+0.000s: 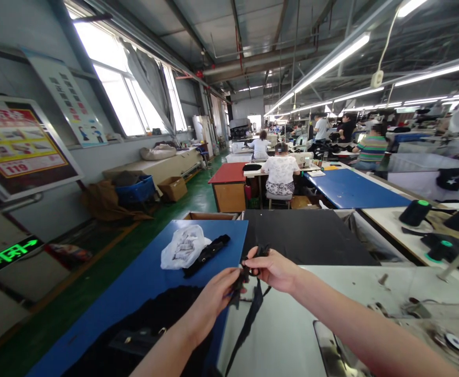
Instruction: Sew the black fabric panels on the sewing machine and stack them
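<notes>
Both hands meet in front of me over the edge between the blue tabletop (pixel 135 277) and the pale sewing table (pixel 288 324). My left hand (pixel 216 293) is closed on a bunched piece of black strap (pixel 249 319), and my right hand (pixel 271 267) pinches another part of it just above. A long end hangs down over the pale table; the fingers hide how the held parts join. To the left, a white plastic bag (pixel 168 255) with pale labels inside lies beside a folded black strip (pixel 206 256). Black fabric (pixel 159 314) with metal fittings spreads nearer me.
Sewing machine parts (pixel 429 322) occupy the lower right. Black thread cones (pixel 415 212) stand at the right. A black board (pixel 300 235) lies beyond my hands. A person in a white patterned shirt (pixel 280 173) sits ahead; other people work farther back. A green floor aisle (pixel 186 204) runs along the left.
</notes>
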`<control>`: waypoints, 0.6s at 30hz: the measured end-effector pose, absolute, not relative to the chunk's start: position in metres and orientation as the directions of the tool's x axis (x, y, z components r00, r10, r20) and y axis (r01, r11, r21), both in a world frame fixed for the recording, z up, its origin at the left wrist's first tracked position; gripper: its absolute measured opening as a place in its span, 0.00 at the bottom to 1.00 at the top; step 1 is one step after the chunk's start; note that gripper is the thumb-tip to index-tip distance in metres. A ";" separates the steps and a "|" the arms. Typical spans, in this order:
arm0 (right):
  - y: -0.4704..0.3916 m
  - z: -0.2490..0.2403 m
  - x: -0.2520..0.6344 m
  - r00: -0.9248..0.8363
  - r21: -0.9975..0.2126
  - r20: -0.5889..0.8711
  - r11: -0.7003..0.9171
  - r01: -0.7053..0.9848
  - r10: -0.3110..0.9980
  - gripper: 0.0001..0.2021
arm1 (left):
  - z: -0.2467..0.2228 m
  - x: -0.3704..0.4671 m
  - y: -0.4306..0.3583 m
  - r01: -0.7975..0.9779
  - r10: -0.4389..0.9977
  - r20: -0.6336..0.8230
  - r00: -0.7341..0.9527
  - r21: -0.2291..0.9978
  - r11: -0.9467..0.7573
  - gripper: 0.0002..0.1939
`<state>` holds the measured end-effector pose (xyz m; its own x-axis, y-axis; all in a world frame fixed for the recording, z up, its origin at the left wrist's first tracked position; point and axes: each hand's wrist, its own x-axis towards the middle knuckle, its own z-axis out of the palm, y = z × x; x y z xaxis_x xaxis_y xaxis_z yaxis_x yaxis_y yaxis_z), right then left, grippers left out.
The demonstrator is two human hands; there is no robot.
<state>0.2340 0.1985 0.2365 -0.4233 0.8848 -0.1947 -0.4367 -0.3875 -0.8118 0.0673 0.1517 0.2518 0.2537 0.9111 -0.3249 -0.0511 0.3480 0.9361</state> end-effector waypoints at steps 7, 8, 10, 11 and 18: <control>0.196 0.241 0.229 -0.534 -0.816 -0.115 -0.386 -0.429 0.837 0.18 | 0.256 0.068 0.152 -0.137 0.951 -0.221 0.218 0.957 0.254 0.14; 0.195 0.243 0.229 -0.530 -0.819 -0.116 -0.382 -0.428 0.840 0.18 | 0.257 0.068 0.153 -0.131 0.953 -0.212 0.215 0.961 0.244 0.13; 0.194 0.246 0.230 -0.515 -0.827 -0.120 -0.372 -0.420 0.849 0.18 | 0.258 0.068 0.154 -0.112 0.953 -0.204 0.222 0.966 0.233 0.13; 0.194 0.247 0.231 -0.511 -0.834 -0.122 -0.367 -0.412 0.851 0.17 | 0.259 0.067 0.155 -0.095 0.953 -0.200 0.226 0.969 0.226 0.14; 0.193 0.241 0.224 -0.301 -0.936 0.096 -0.017 -0.352 0.949 0.09 | 0.258 0.080 0.149 0.104 0.978 -0.097 0.187 0.991 0.078 0.13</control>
<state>0.2242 0.1931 0.2409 -0.3014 0.9487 0.0959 -0.3521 -0.0173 -0.9358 0.0804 0.1486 0.2578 0.1872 0.9775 -0.0970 0.1038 0.0785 0.9915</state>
